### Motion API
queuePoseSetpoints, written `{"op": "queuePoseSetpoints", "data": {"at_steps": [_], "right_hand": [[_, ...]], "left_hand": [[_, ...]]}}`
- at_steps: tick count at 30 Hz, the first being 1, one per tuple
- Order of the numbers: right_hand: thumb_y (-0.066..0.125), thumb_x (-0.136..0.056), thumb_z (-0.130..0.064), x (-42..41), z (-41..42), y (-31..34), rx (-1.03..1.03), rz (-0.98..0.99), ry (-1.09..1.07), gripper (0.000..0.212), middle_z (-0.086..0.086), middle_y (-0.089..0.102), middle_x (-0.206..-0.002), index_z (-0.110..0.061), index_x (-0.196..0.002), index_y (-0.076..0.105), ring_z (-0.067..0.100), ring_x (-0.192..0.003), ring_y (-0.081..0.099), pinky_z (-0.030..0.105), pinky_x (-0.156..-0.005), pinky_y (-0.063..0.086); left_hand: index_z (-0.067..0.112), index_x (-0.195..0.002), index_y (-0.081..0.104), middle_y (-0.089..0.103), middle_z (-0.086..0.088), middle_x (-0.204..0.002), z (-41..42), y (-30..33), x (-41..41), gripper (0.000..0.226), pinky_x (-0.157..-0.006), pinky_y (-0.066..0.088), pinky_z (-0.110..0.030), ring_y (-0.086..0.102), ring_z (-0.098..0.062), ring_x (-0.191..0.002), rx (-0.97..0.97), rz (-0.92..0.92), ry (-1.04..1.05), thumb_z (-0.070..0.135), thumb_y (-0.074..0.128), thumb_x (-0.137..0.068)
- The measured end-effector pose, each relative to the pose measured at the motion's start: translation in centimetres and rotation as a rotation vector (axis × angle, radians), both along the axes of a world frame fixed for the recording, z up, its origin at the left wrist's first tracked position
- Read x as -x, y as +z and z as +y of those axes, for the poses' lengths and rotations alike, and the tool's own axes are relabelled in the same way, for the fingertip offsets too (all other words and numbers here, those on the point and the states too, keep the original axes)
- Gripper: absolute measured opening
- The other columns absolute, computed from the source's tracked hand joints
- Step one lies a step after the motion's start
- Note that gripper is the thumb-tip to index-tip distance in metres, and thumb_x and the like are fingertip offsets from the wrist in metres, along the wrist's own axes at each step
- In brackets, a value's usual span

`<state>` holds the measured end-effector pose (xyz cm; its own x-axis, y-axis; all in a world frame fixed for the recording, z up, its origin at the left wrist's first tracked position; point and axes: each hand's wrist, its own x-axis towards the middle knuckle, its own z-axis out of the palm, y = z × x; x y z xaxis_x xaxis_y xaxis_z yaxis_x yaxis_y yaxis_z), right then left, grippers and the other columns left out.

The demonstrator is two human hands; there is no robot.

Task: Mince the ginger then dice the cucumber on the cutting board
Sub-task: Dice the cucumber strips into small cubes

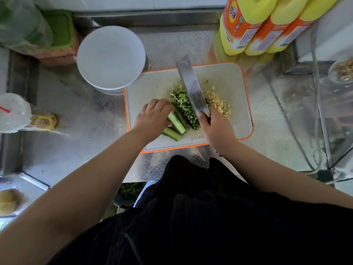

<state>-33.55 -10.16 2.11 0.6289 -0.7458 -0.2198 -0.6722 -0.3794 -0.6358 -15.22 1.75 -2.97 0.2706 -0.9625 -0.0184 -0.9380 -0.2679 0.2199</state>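
Two piles lie on the orange-rimmed white cutting board [235,88]: pale minced ginger [217,104] at right, dark-and-light-green diced cucumber [183,106] at centre. Several long uncut cucumber strips [175,124] sit beneath the left hand [152,117], whose curled fingers press on them. The right hand [217,129] grips a rectangular steel cleaver [191,85], blade between the piles. A round white bowl [111,57] and three yellow bottles [267,25] stand on the textured steel counter [86,131].

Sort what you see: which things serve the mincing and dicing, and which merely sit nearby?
In use: cleaver, cucumber strips, diced cucumber, minced ginger, cutting board, left hand, right hand.
Idle: white bowl, yellow bottles, lidded cup.
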Motion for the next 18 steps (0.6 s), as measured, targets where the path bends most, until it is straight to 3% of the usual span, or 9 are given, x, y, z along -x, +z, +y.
{"op": "queuePoseSetpoints", "data": {"at_steps": [4,11,18], "right_hand": [[0.05,-0.098,-0.028,0.5,-0.2,-0.3,0.055,-0.025,-0.053,0.027,-0.003,0.036,-0.052,-0.011,-0.079,0.042,0.015,-0.045,0.037,0.033,-0.048,0.029],[0.051,-0.097,-0.025,1.0,-0.3,-0.5,0.079,-0.063,-0.04,0.028,-0.003,0.033,-0.049,-0.01,-0.076,0.041,0.017,-0.042,0.034,0.032,-0.045,0.027],[0.049,-0.097,-0.027,1.1,-0.5,-0.3,0.04,-0.063,-0.036,0.031,0.001,0.033,-0.049,-0.007,-0.075,0.04,0.023,-0.044,0.035,0.033,-0.044,0.025]], "left_hand": [[0.02,-0.124,0.06,0.054,-0.007,-0.13,-2.3,0.9,-1.6,0.057,-0.096,0.04,-0.046,0.046,-0.034,-0.121,-0.217,-0.034,-0.196,0.031,0.081,-0.072],[0.019,-0.121,0.061,0.056,-0.011,-0.116,-3.8,1.4,-2.4,0.068,-0.083,0.047,-0.044,0.053,-0.035,-0.105,-0.239,-0.126,-0.343,0.031,0.089,-0.06],[0.02,-0.125,0.053,0.049,-0.003,-0.128,-4.9,2.0,-2.0,0.056,-0.095,0.033,-0.035,0.04,-0.028,-0.119,-0.337,-0.157,-0.347,0.036,0.077,-0.077]]}}
